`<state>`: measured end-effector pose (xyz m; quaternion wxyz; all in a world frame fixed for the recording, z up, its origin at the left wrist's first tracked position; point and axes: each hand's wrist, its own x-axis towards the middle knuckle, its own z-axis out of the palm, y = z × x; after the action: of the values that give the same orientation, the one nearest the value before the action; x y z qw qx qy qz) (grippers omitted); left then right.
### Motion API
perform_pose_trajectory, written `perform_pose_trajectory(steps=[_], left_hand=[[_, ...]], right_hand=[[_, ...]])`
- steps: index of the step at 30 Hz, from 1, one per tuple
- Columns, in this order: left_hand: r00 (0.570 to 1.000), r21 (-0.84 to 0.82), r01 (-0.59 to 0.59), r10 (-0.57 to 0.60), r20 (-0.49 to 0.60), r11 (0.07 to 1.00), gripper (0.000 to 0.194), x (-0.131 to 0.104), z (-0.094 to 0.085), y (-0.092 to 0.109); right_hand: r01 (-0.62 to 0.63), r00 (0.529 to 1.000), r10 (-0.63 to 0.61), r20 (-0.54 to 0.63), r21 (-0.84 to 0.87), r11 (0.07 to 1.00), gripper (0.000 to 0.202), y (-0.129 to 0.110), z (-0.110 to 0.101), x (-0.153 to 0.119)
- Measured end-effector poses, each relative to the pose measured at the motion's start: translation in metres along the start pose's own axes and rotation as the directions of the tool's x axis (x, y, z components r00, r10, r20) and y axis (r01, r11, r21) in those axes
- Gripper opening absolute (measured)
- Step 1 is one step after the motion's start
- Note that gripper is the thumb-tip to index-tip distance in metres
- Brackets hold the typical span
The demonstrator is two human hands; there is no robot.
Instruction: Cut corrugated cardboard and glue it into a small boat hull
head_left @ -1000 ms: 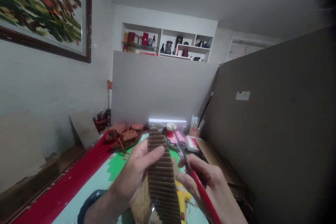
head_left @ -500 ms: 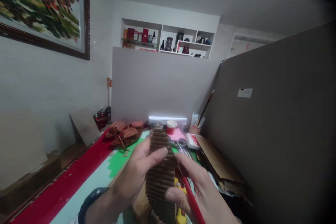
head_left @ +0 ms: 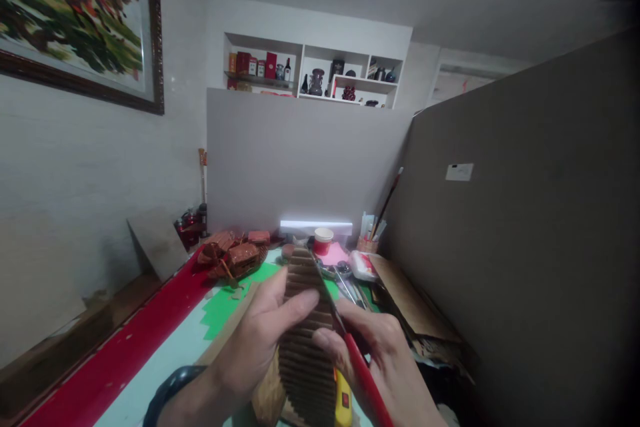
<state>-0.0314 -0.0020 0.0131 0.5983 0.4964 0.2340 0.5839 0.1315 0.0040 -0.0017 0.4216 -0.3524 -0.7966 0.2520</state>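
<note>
A leaf-shaped piece of ribbed corrugated cardboard (head_left: 306, 340) stands upright in front of me, its pointed tip away from me. My left hand (head_left: 265, 320) grips its left side, thumb across the ribs and the other fingers hidden behind. My right hand (head_left: 385, 353) is closed around the red-handled scissors (head_left: 364, 373), whose dark blade runs along the cardboard's right edge. The right thumb touches the ribbed face. Behind the cardboard's lower part lie a light brown piece (head_left: 269, 392) and a yellow tool with a red switch (head_left: 343, 400), both partly covered.
Brown ribbed models (head_left: 240, 259) sit at the back left. A red-and-white cup (head_left: 323, 240), pink paper (head_left: 334, 255) and a holder with brushes (head_left: 369, 243) stand at the back. Cardboard sheets (head_left: 415, 300) are stacked right, beside a grey partition (head_left: 525, 213). Green paper (head_left: 220, 313) lies left.
The scissors' blade has come in against the cardboard's right edge, and my right thumb sits higher on the ribs. My left hand keeps its hold. The view has shifted slightly.
</note>
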Motion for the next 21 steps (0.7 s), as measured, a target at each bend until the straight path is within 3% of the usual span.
perform_pose_trajectory(steps=[5, 11, 16, 21], left_hand=[[0.998, -0.104, 0.044, -0.048, -0.037, 0.994, 0.018, 0.001, 0.002, -0.004], [0.997, -0.139, -0.012, 0.002, -0.072, 0.990, 0.015, 0.005, 0.001, -0.009], [0.999, -0.122, 0.022, -0.027, -0.036, 0.992, 0.014, 0.004, -0.001, -0.010], [0.999, -0.090, 0.039, -0.037, 0.023, 0.995, 0.019, 0.005, -0.001, -0.013]], right_hand=[[-0.017, 0.999, 0.016, 0.045, 0.024, 1.000, 0.029, 0.004, 0.003, 0.001], [-0.023, 0.997, 0.024, 0.077, -0.013, 1.000, 0.029, 0.007, 0.002, 0.002], [-0.024, 0.992, 0.019, 0.122, 0.047, 0.999, 0.021, -0.002, -0.007, 0.005], [-0.019, 0.997, 0.014, 0.072, 0.077, 0.997, 0.025, 0.001, -0.005, 0.004]])
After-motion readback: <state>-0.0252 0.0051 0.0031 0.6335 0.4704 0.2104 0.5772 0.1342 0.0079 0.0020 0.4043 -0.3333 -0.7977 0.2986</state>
